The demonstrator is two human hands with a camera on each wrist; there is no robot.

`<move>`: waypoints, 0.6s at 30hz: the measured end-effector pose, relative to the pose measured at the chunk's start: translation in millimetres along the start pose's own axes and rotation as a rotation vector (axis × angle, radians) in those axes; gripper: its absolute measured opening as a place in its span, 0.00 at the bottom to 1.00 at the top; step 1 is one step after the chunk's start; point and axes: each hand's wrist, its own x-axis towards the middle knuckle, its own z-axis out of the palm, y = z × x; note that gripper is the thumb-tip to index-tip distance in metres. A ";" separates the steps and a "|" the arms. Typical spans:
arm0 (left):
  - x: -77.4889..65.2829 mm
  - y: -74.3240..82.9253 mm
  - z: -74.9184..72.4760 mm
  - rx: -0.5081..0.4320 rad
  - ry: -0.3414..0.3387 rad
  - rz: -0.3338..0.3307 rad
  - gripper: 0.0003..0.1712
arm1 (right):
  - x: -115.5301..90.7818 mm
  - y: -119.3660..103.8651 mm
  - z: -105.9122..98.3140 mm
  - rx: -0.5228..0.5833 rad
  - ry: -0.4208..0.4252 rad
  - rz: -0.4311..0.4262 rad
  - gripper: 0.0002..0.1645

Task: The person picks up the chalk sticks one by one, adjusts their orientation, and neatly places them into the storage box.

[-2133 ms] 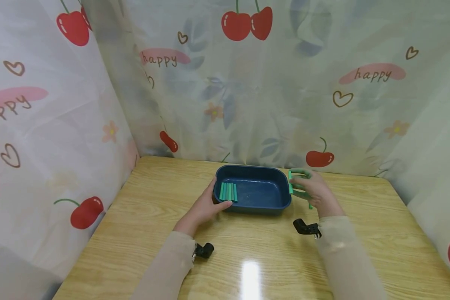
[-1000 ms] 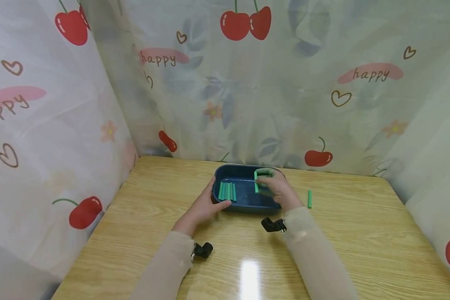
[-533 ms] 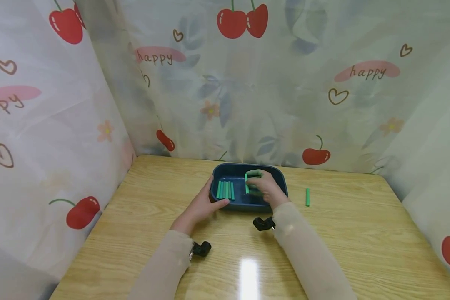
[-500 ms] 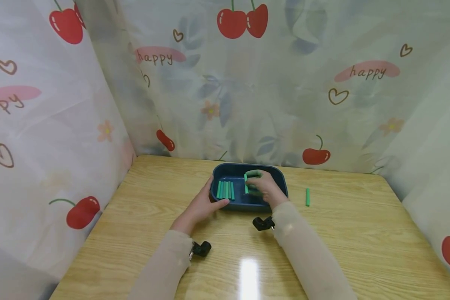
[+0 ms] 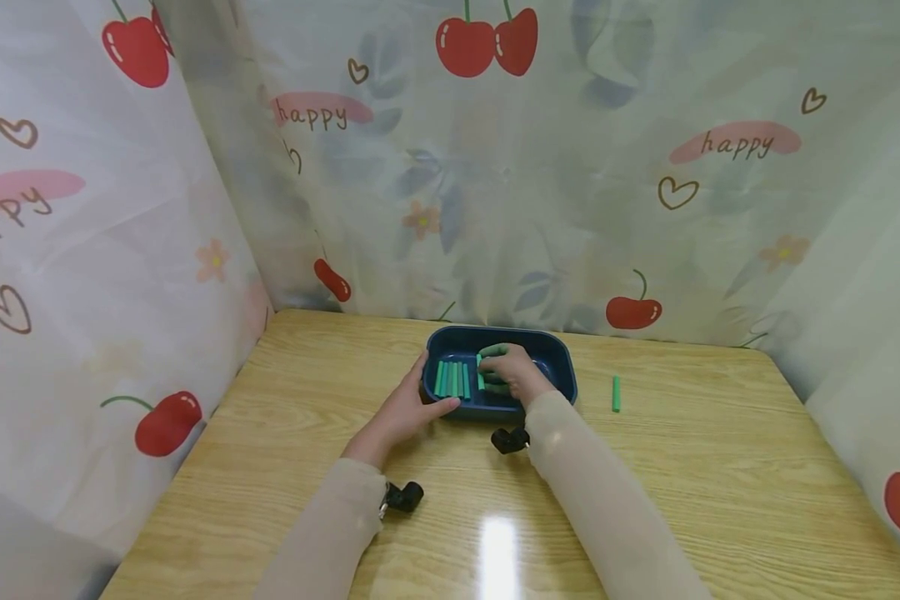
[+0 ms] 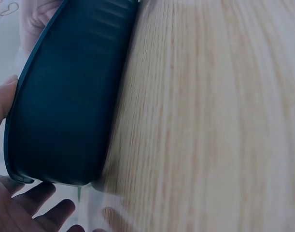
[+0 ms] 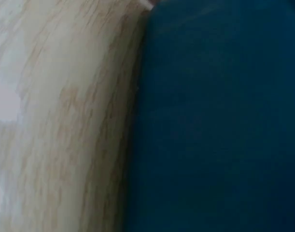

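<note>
A dark blue rectangular tub (image 5: pixel 562 350) stands at the table's far side. In its left end several green sticks (image 5: pixel 452 380) lie side by side in a row. My left hand (image 5: pixel 405 410) holds that end of the tub, thumb on the near rim; in the left wrist view its thumb (image 6: pixel 3 99) touches the tub wall and the other fingers spread round the end. Inside the tub, my right hand (image 5: pixel 513 372) pinches another green stick (image 5: pixel 481 372), held just right of the row with a gap between. The right wrist view shows only the tub's wall (image 7: pixel 210 121) and table.
One loose green stick (image 5: pixel 616 393) lies on the wooden table (image 5: pixel 690 467) right of the tub. Printed cloth (image 5: pixel 570 167) hangs behind and at both sides. A small black camera (image 5: pixel 510 440) at my right wrist sits close to the tub's near wall.
My right hand has carried its green stick leftward from the tub's right end into the tub, lowering it close to the row. My left hand has stayed on the tub.
</note>
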 end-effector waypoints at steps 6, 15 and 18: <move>0.8 -0.3 0.8 -0.002 0.004 -0.004 0.62 | 5.0 4.1 4.1 -0.052 0.006 -0.002 0.21; 1.6 -1.0 1.6 -0.005 0.003 -0.017 0.61 | 8.5 9.5 7.4 -0.123 0.026 -0.044 0.22; 1.4 -0.9 1.7 -0.005 0.005 -0.015 0.61 | 8.5 9.6 8.3 -0.119 0.025 -0.046 0.22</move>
